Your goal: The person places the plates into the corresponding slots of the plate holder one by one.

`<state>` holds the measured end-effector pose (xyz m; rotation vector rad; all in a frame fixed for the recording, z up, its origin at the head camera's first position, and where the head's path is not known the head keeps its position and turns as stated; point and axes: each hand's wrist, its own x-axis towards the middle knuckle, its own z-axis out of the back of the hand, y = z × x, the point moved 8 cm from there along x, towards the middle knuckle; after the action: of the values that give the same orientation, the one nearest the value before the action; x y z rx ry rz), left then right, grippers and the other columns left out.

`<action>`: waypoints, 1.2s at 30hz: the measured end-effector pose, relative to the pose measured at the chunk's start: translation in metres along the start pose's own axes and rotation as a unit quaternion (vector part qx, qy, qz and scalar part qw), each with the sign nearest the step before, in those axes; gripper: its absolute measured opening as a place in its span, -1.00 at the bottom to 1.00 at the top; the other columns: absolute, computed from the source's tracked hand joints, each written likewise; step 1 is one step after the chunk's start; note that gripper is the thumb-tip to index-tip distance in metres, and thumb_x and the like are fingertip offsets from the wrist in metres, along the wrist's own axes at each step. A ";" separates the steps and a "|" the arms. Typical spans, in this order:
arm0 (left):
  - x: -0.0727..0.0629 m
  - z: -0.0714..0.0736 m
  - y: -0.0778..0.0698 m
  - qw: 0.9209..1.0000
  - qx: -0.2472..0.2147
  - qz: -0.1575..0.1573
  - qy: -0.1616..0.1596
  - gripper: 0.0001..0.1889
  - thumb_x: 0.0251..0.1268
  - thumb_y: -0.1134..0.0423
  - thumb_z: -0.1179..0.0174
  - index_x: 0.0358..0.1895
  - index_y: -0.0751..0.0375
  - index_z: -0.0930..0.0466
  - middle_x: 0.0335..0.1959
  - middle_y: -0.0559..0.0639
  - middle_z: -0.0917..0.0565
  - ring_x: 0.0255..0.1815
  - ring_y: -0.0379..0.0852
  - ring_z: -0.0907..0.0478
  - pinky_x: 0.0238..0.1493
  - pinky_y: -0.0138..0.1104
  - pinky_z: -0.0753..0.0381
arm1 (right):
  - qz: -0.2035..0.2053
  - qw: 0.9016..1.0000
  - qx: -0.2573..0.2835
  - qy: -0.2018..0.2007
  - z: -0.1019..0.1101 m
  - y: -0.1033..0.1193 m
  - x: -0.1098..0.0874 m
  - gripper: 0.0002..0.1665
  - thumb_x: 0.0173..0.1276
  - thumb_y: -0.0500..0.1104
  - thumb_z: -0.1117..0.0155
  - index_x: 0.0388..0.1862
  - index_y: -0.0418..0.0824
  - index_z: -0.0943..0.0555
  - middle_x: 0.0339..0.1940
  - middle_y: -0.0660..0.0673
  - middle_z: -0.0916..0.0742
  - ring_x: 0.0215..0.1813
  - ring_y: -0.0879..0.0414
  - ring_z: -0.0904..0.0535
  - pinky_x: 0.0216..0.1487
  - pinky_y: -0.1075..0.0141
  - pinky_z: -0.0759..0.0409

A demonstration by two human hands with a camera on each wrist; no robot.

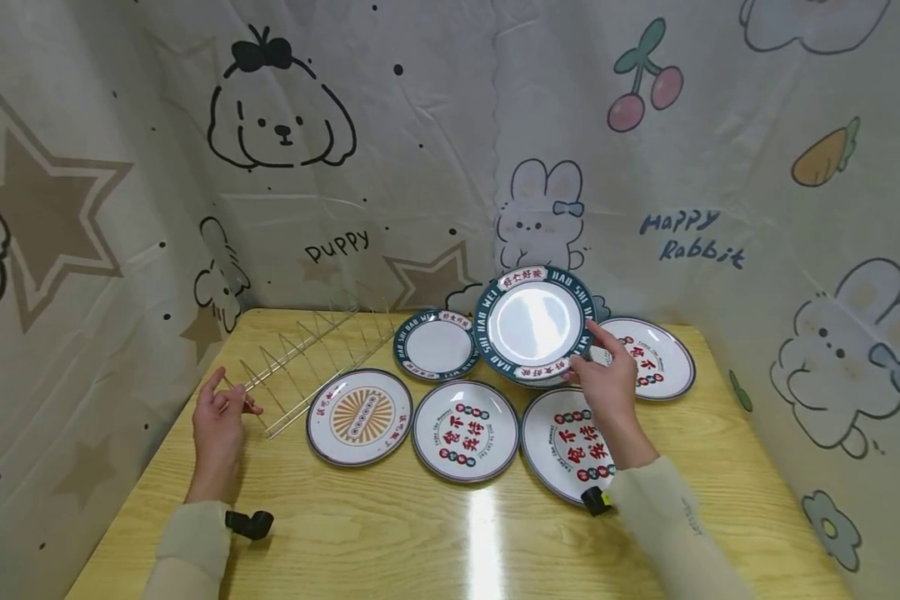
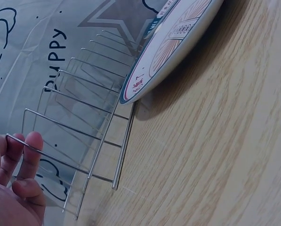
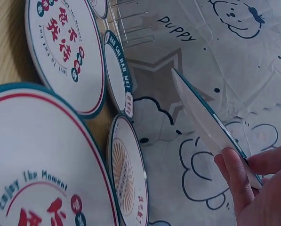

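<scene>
My right hand (image 1: 607,379) pinches a dark-green-rimmed plate (image 1: 534,323) at its right edge. In the right wrist view this plate (image 3: 208,120) is edge-on and tilted, raised above the other plates. The left hand (image 1: 221,421) is at the near end of a metal wire dish rack (image 1: 300,406). Its fingers and thumb hold the end wire in the left wrist view. Beside the rack lies a plate with an orange sunburst (image 1: 361,417); a smaller green-rimmed plate (image 1: 433,344) sits behind it. A second sunburst plate (image 3: 126,169) is mostly hidden under the held plate in the head view.
Plates with red lettering lie at the middle (image 1: 465,431), front right (image 1: 558,450) and back right (image 1: 667,354) of the wooden table (image 1: 390,533). A printed cloth (image 1: 435,108) hangs along the back and both sides. The rack's wire slots hold no plates.
</scene>
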<state>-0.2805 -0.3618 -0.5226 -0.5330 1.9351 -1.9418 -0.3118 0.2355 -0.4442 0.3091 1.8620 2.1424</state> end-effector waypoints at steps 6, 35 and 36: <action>-0.001 0.000 -0.001 1.000 0.016 0.002 -0.002 -0.38 0.64 0.19 -0.06 0.64 0.07 -0.12 -0.45 -0.24 -0.58 -0.50 -0.33 -0.63 -0.18 -0.54 -0.61 | 0.021 1.000 0.002 0.022 -0.026 0.007 0.006 -0.15 0.39 -0.50 -0.20 0.57 0.09 -0.41 0.40 -0.18 -0.41 -0.34 0.19 -0.63 -0.15 0.32 -0.75; -0.004 -0.002 -0.007 1.000 -0.019 -0.003 0.001 -0.38 0.62 0.35 -0.05 0.64 0.16 -0.12 -0.50 -0.24 -0.61 -0.53 -0.31 -0.63 -0.12 -0.56 -0.61 | 0.147 0.982 -0.098 0.071 -0.139 0.060 0.013 -0.12 0.24 -0.53 -0.14 0.52 0.00 -0.47 0.35 -0.18 -0.52 -0.49 0.13 -0.58 -0.39 0.33 -0.69; -0.005 -0.002 -0.009 1.000 -0.027 -0.001 0.000 -0.38 0.61 0.37 -0.05 0.63 0.18 -0.13 -0.51 -0.23 -0.61 -0.54 -0.30 -0.63 -0.11 -0.56 -0.60 | 0.152 0.981 -0.099 0.072 -0.142 0.062 0.013 -0.12 0.23 -0.53 -0.14 0.52 0.00 -0.47 0.35 -0.19 -0.52 -0.52 0.14 -0.56 -0.40 0.33 -0.69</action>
<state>-0.2773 -0.3573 -0.5141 -0.5501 1.9931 -1.8948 -0.3773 0.1007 -0.4036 0.4267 1.7479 2.5961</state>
